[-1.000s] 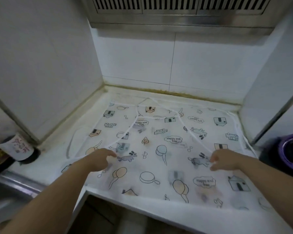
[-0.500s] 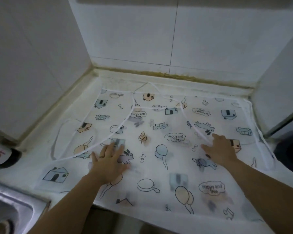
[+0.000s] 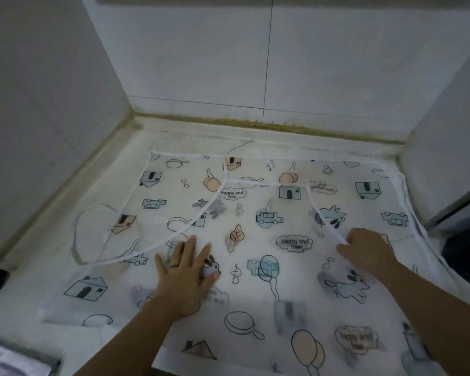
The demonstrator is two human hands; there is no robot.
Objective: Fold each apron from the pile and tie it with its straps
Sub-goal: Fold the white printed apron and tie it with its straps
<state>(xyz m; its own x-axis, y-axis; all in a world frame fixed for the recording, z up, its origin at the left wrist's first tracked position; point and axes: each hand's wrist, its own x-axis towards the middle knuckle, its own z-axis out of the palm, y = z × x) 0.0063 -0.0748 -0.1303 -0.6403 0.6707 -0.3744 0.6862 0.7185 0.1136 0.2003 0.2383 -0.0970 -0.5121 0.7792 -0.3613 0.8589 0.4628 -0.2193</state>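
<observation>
Apron (image 3: 255, 213) is lying spread mid-frame; your left hand (image 3: 185, 278) is pressing it open-palmed while your right hand (image 3: 364, 251) is pinching its white trim (image 3: 337, 238). You're likely smoothing it; folding the sides inward seems next.

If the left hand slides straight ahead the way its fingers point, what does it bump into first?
The left hand lies flat on the apron, fingers pointing toward the back wall. Just past them runs the apron's white edging; it would likely meet that first.
</observation>
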